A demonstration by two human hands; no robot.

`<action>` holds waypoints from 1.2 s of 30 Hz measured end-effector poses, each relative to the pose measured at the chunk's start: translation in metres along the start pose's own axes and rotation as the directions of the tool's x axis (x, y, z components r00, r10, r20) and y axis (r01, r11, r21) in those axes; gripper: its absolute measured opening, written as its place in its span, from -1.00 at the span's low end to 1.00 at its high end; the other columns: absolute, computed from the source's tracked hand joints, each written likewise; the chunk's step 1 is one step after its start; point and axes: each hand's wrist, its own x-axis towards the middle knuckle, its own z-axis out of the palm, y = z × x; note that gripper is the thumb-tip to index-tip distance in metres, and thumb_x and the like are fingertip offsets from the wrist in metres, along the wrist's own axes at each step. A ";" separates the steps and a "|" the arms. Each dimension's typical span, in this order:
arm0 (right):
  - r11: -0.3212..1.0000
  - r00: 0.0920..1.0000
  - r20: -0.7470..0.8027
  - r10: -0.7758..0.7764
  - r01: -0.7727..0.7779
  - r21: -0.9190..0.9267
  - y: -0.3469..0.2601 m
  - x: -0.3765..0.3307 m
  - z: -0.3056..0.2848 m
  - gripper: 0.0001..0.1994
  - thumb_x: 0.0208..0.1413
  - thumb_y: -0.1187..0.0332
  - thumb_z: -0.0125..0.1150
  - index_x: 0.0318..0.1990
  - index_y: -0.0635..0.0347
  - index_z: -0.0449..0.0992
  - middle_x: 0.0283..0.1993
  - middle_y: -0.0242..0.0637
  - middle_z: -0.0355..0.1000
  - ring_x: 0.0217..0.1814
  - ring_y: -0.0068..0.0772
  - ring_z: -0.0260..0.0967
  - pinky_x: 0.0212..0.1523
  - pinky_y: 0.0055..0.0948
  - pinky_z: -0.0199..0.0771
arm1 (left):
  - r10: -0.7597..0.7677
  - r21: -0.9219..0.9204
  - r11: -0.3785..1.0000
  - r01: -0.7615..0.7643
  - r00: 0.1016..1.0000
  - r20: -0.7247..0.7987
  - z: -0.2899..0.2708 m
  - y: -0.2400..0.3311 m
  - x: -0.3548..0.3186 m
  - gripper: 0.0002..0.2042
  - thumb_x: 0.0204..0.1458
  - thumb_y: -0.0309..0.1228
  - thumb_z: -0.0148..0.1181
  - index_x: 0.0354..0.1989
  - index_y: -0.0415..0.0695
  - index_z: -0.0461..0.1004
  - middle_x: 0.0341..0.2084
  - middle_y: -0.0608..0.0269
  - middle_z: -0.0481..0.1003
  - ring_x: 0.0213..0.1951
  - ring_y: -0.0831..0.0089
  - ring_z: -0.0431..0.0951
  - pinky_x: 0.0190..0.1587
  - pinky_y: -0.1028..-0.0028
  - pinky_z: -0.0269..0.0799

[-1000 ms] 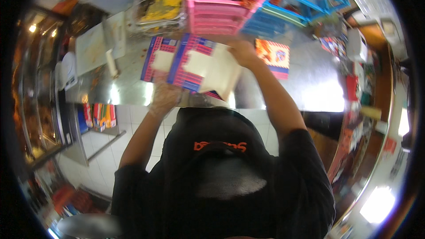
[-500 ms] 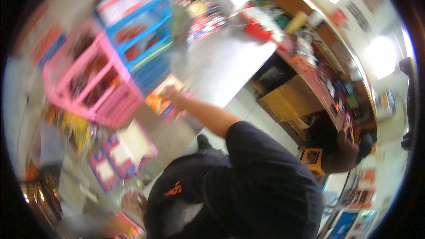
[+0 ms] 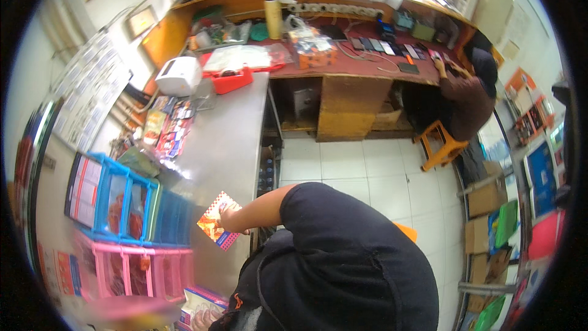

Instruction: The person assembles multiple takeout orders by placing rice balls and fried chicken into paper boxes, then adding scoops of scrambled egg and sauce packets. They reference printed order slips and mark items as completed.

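My right hand [image 3: 229, 219] is closed on a flat printed carton [image 3: 214, 233], orange and blue with a checkered edge, at the near end of the steel counter [image 3: 226, 153]. At the lower edge, my left hand [image 3: 205, 320] lies over a pale, blue-and-pink-edged open carton [image 3: 199, 300]. Its fingers look spread, though the frame's rim cuts off part of the hand. Beside the two cartons, at their left, stand pink drawers [image 3: 174, 273] and blue drawers [image 3: 153, 208].
A red tray [image 3: 233, 81] and a white machine [image 3: 179, 76] stand at the counter's far end. Beyond is a wooden desk [image 3: 352, 107] with phones on it. A person [image 3: 468, 98] works there, near an orange stool [image 3: 444, 147]. Shelves with cardboard boxes [image 3: 484, 233] line the right.
My view has swung to the right and lifted, showing more of the desk and floor. My right hand still has the printed carton. My left hand is now over the open carton.
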 end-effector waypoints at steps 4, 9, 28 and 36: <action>0.997 0.996 -0.075 0.055 -0.059 -0.054 0.009 -0.005 0.039 -0.34 0.19 0.19 0.11 0.47 -0.09 0.18 0.36 0.45 0.21 0.35 0.45 0.28 0.14 0.21 0.49 | 0.008 0.057 0.998 -0.011 0.999 0.052 -0.010 -0.008 0.004 -0.84 0.04 -0.36 0.31 -0.20 -0.01 0.59 -0.21 0.24 0.60 -0.06 0.14 0.55 0.07 0.05 0.35; 0.967 0.921 -0.304 -0.244 0.254 -0.006 0.042 -0.086 0.033 -0.53 0.19 0.28 0.10 0.20 0.37 0.40 -0.01 0.27 0.51 -0.18 0.14 0.62 -0.31 -0.05 0.63 | -0.017 -0.005 1.000 0.017 0.988 -0.152 -0.015 -0.038 -0.016 -0.82 0.03 -0.42 0.30 -0.18 -0.02 0.57 -0.11 0.25 0.57 -0.04 0.18 0.53 0.11 0.09 0.33; -0.570 0.796 -0.475 -0.375 0.205 0.795 -0.057 -0.108 -0.167 -0.31 0.11 0.67 -0.02 0.45 0.26 0.01 0.32 -0.16 0.27 0.33 -0.36 0.27 0.35 -0.33 0.25 | -0.807 -0.961 -0.240 0.140 0.522 0.277 -0.063 -0.039 0.016 -0.77 0.21 -0.40 0.29 -0.04 -0.24 0.50 -0.20 0.28 0.58 -0.23 0.60 0.54 -0.21 0.57 0.45; 0.505 0.324 -0.775 -0.542 0.863 0.008 -0.118 -0.132 -0.178 -0.49 0.04 0.30 0.33 0.17 0.23 0.46 0.16 -0.05 0.44 0.30 0.07 0.31 0.40 0.22 0.13 | -0.853 -0.579 0.460 0.673 0.516 -0.077 -0.068 -0.034 0.002 -0.92 0.12 -0.49 0.19 -0.33 -0.22 0.43 -0.50 0.33 0.45 -0.41 0.58 0.42 -0.30 0.44 0.36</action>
